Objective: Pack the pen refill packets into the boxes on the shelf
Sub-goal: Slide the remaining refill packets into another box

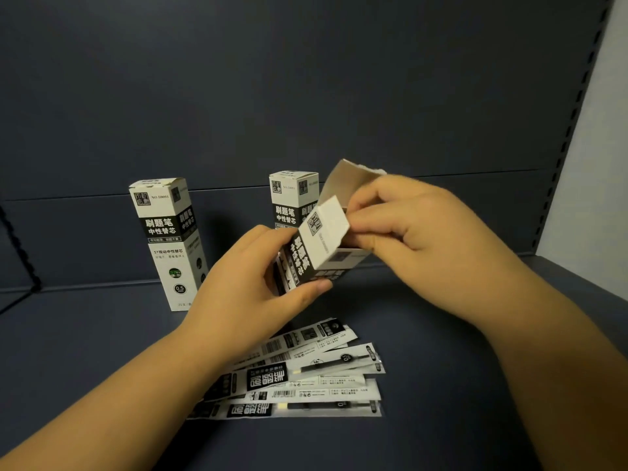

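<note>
head view, two upright boxes (pixel 169 243), loose packets (pixel 306 372)

I am facing into a dark blue-grey shelf bay (pixel 441 385), its flat deck spreading out below me. A back panel (pixel 306 79) of the same dull blue is rising behind it, crossed by a horizontal seam. A slotted upright (pixel 574 124) is running along the right edge, a pale wall (pixel 608 113) showing beyond. Dim light is falling.
</note>
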Motion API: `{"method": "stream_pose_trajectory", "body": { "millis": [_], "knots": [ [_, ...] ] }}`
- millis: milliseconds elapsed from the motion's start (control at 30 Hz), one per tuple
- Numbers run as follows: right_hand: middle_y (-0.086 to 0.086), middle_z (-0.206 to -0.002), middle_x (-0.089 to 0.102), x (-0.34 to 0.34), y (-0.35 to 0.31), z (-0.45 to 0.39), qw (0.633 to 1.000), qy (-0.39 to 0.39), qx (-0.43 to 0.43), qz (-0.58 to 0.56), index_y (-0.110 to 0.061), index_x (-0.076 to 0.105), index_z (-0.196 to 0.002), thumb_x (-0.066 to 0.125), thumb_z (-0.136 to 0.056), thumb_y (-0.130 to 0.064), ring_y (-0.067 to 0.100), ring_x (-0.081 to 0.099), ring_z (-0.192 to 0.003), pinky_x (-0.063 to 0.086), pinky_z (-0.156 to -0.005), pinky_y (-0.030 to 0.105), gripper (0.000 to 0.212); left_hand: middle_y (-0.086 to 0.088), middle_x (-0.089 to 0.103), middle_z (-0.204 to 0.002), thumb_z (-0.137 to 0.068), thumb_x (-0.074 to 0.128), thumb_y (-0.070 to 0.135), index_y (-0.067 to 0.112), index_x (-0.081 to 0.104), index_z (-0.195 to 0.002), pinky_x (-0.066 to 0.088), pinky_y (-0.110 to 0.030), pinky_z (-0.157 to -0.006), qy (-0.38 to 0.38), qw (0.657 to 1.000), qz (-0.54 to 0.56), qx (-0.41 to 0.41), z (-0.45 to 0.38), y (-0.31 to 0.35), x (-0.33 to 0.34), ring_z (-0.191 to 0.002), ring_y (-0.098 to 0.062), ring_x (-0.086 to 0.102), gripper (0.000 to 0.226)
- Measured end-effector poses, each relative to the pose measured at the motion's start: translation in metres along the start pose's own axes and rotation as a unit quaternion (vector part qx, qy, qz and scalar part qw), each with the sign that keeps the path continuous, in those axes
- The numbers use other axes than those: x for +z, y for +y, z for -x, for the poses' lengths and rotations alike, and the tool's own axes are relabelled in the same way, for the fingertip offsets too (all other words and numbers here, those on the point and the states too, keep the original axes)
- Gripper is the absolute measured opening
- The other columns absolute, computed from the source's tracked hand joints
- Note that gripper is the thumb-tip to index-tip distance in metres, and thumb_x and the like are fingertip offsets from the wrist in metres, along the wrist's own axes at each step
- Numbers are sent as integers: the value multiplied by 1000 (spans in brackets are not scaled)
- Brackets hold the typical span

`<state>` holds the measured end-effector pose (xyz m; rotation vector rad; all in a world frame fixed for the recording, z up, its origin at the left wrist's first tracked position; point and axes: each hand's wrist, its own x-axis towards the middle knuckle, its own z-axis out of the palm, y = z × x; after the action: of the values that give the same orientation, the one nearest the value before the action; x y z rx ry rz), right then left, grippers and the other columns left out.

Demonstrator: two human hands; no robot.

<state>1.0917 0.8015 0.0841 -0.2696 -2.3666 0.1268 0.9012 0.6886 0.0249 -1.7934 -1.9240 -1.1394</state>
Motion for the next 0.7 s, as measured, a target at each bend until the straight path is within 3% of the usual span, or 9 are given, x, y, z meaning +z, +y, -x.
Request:
{"method": "stream_pose_trajectory", "body": {
  "millis": [67, 167, 333, 433, 567, 633, 700],
  "knots": [
    [-18, -102, 60, 2, 2, 1, 998, 51, -18, -12, -30, 77, -109, 65, -93, -20, 0, 57, -97, 42, -80, 10, 21, 25, 53, -100, -75, 62, 69, 35, 57, -133, 38, -15, -70, 4, 1000, 6, -2, 0, 1, 0, -91, 6, 51, 68],
    [-24, -96, 62, 4, 0, 1, 995, 85, -24, -41, -28, 75, -112, 66, -92, -15, -11, 56, -89, 40, -76, 4, 26, 28, 52, -98, -75, 63, 68, 37, 57, -133, 38, -14, -69, 5, 1000, 15, -7, 0, 1, 0, -89, 7, 50, 66],
    [-17, -101, 74, 4, 4, 0, 996, 49, -8, -75, -27, 79, -106, 65, -93, -11, 0, 66, -100, 53, -85, 22, 26, 26, 53, -101, -74, 60, 71, 38, 56, -132, 39, -15, -70, 1, 1000, 16, -8, 0, 1, 1, -93, 6, 51, 67],
    [-15, -106, 72, 7, 5, -1, 993, 87, -20, -75, -24, 78, -109, 66, -94, -13, 2, 65, -101, 52, -88, 20, 22, 25, 55, -100, -76, 65, 66, 40, 57, -129, 39, -14, -69, 7, 999, 32, -16, 0, 0, 2, -91, 5, 52, 61],
    [-15, -98, 61, 16, 2, 2, 976, 184, 38, -109, -27, 71, -106, 70, -93, -24, 11, 57, -68, 44, -67, 13, 13, 22, 65, -103, -75, 70, 59, 46, 58, -117, 45, -12, -71, 36, 990, 121, -62, -1, -4, 2, -89, 5, 60, 45],
    [-13, -87, 58, 22, 4, 6, 975, 171, 87, -115, -30, 65, -98, 67, -93, -26, 7, 54, -65, 42, -65, 16, 6, 25, 68, -106, -73, 68, 62, 50, 57, -110, 51, -17, -76, 39, 983, 159, -82, -3, -7, 0, -93, 5, 64, 40],
    [-11, -79, 58, 26, 6, 9, 984, 106, 103, -99, -28, 63, -89, 65, -90, -25, 6, 55, -66, 43, -63, 19, 4, 30, 67, -106, -71, 68, 63, 50, 57, -105, 53, -20, -76, 42, 979, 176, -93, -4, -11, -1, -92, 6, 65, 39]
  ]
}}
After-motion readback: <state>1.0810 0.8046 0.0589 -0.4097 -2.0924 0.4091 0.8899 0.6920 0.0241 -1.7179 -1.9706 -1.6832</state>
